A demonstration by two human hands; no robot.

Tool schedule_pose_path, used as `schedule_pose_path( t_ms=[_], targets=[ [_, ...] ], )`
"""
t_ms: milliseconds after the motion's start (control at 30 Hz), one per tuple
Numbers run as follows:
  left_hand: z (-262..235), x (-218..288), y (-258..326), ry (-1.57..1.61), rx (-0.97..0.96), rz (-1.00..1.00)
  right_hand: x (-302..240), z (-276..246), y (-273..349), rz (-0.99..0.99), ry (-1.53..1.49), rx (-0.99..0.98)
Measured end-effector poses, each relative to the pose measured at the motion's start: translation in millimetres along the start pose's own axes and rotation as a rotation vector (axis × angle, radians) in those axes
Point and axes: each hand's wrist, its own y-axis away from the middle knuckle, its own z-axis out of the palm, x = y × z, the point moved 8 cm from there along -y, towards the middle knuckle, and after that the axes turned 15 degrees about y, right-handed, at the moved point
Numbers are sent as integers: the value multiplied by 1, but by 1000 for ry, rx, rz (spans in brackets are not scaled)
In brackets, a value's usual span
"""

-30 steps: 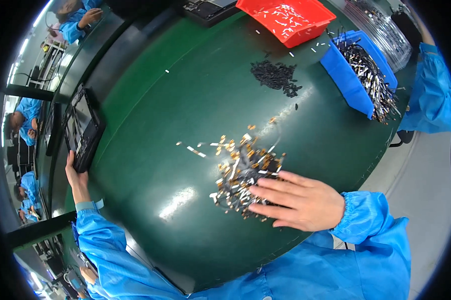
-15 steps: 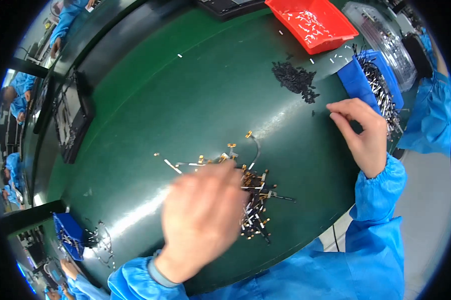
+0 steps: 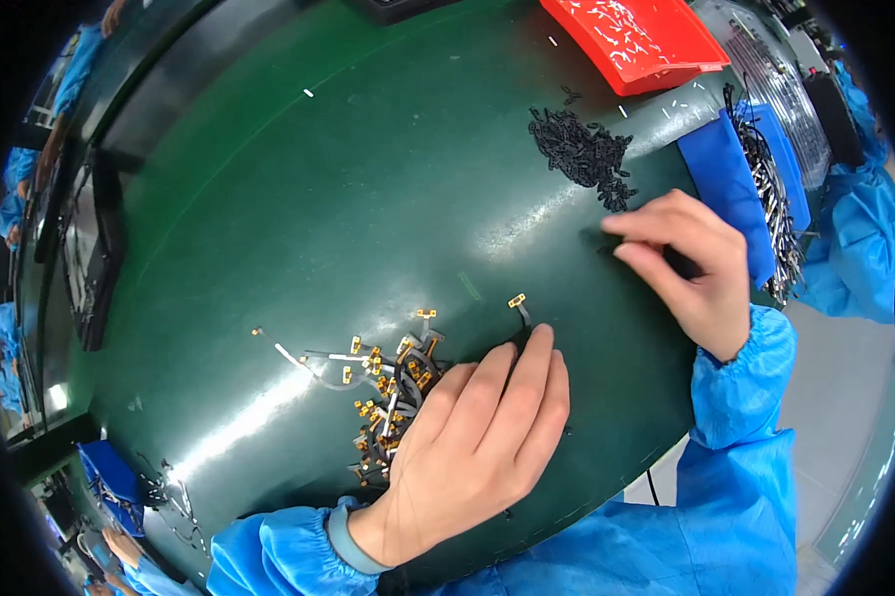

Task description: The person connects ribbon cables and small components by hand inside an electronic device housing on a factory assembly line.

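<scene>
My left hand (image 3: 477, 437) lies palm down with its fingers stretched out, over the right side of a heap of small flex cables (image 3: 383, 382) with gold-coloured connectors. One grey flex cable (image 3: 524, 313) reaches out from beside its fingertips, its gold end pointing away from me. To the right, my right hand (image 3: 695, 263) is held in a pinch, thumb and forefinger almost together. Whatever sits between those tips is too small and blurred to make out. Just beyond them is a pile of tiny black parts (image 3: 581, 154).
A red bin (image 3: 666, 76) of small white pieces stands at the far right. Nearer is a blue bin (image 3: 720, 169) full of black-and-white cables, beside clear plastic trays (image 3: 780, 94). Another blue bin (image 3: 110, 477) is at the lower left of the green table (image 3: 298, 219). Co-workers sit around.
My left hand has moved from the heap's left side to its right, and the cables now lie more to its left. My right hand has come closer to the black pile. The view has shifted slightly.
</scene>
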Motion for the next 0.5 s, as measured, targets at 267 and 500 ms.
schedule_pose_path(
  t_ms=[267, 500],
  targets=[
    [5, -6, 2, 6, -16, -1, -1, 3, -3, -104, 120, -11],
    [11, -6, -1, 5, -56, 1, -11, 12, 4, -23, 298, 81]
  ],
)
